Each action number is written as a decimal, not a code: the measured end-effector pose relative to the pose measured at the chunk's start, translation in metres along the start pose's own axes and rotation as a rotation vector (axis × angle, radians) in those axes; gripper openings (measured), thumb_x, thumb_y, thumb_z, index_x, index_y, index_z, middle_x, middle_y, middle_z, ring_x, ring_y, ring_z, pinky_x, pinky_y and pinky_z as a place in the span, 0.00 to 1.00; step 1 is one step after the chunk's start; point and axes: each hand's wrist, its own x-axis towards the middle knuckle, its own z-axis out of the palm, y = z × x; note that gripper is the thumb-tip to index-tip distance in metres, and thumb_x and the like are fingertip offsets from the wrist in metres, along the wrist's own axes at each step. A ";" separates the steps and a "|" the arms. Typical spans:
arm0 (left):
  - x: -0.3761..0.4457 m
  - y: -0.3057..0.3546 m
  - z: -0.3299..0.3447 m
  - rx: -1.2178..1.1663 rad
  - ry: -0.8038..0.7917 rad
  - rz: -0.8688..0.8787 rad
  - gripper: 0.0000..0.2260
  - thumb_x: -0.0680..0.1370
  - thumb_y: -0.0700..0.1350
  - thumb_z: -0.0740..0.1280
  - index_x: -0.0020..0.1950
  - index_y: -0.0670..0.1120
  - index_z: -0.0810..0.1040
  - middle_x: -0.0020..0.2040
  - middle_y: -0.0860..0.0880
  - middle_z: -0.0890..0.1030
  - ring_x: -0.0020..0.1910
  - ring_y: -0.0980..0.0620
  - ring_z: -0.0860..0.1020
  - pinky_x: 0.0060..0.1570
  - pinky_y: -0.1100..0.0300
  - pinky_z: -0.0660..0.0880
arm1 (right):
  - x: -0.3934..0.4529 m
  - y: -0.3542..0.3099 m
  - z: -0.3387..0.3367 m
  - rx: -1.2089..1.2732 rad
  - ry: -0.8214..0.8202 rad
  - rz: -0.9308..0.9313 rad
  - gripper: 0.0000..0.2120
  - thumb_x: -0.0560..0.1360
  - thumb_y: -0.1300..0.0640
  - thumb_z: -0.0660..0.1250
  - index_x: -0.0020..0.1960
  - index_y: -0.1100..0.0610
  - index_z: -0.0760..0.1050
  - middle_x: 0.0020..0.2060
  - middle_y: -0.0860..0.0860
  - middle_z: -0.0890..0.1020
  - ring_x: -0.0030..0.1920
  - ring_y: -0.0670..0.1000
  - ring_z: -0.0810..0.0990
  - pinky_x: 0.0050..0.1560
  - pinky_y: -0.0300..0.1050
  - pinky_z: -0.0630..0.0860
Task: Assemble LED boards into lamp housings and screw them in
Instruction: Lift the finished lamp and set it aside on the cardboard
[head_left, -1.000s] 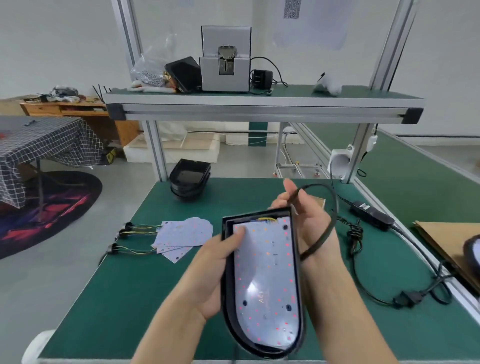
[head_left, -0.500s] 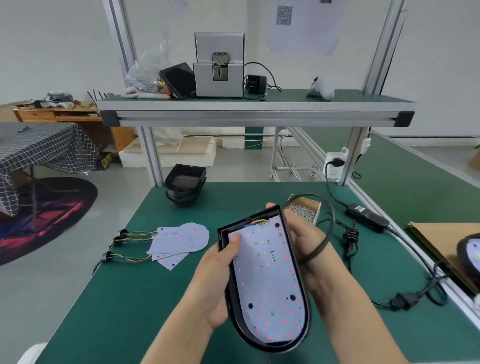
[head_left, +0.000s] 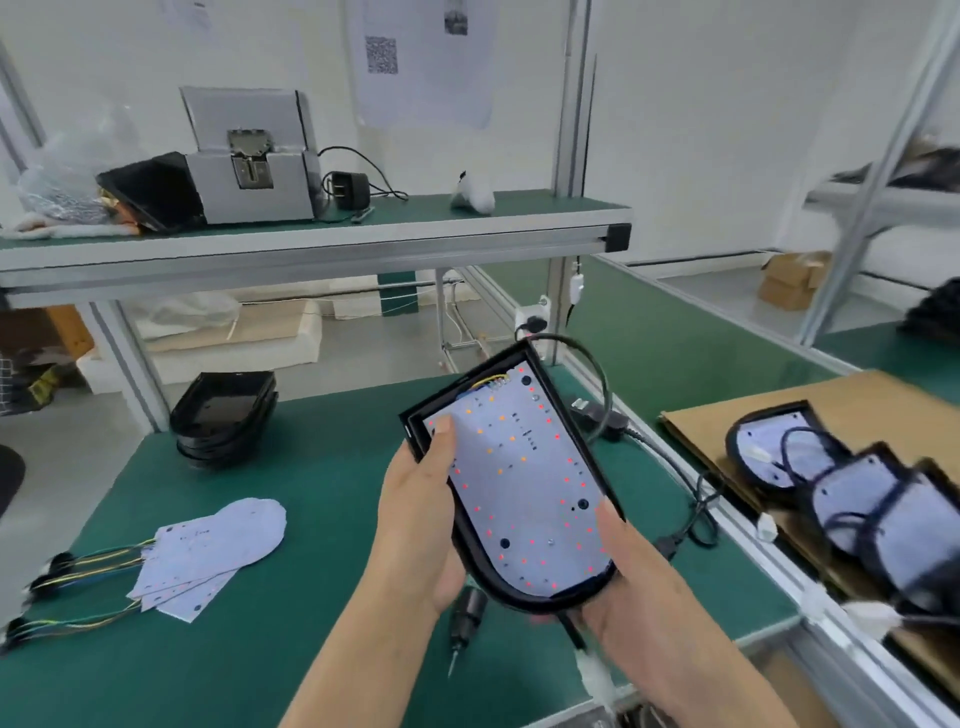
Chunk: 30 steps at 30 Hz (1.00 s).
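I hold a black lamp housing (head_left: 571, 421) above the green bench, tilted with its flat end away from me. A white LED board (head_left: 519, 483) with red and orange dots lies inside it. My left hand (head_left: 415, 525) grips the housing's left edge, thumb pressed on the board's upper left corner. My right hand (head_left: 628, 577) grips the rounded lower right end, thumb on the rim. A black cable (head_left: 597, 374) loops out from the housing's far end. An electric screwdriver (head_left: 465, 621) lies on the bench under my left hand.
Loose LED boards (head_left: 218, 551) with wires lie at the left. Empty black housings (head_left: 223, 415) are stacked at the back left. Several housings with boards in them (head_left: 852, 499) lie on cardboard at the right. A power adapter and cables (head_left: 691, 499) trail along the bench's right edge.
My view has swung to the right. The housing has tilted its far end to the right, and my right hand has slid from the housing's far right side down to its rounded near end.
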 end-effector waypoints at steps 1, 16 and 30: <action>-0.001 -0.007 0.013 0.018 -0.041 -0.024 0.11 0.84 0.51 0.64 0.60 0.49 0.82 0.56 0.51 0.87 0.52 0.51 0.87 0.41 0.58 0.83 | -0.009 -0.006 -0.010 -0.066 0.050 -0.004 0.40 0.67 0.32 0.78 0.70 0.56 0.78 0.59 0.61 0.85 0.53 0.62 0.86 0.39 0.45 0.80; -0.070 -0.157 0.270 0.330 -0.885 -0.480 0.16 0.83 0.53 0.67 0.68 0.48 0.80 0.63 0.48 0.85 0.62 0.45 0.83 0.65 0.44 0.77 | -0.199 -0.062 -0.142 -0.127 0.872 -0.424 0.26 0.84 0.37 0.50 0.70 0.49 0.77 0.56 0.59 0.85 0.44 0.62 0.80 0.29 0.46 0.71; -0.186 -0.284 0.307 0.686 -1.265 -0.372 0.18 0.85 0.43 0.63 0.75 0.54 0.74 0.69 0.54 0.80 0.68 0.49 0.77 0.71 0.46 0.73 | -0.314 -0.082 -0.239 0.215 1.377 -0.438 0.19 0.87 0.45 0.54 0.62 0.53 0.80 0.49 0.54 0.89 0.42 0.58 0.89 0.30 0.43 0.81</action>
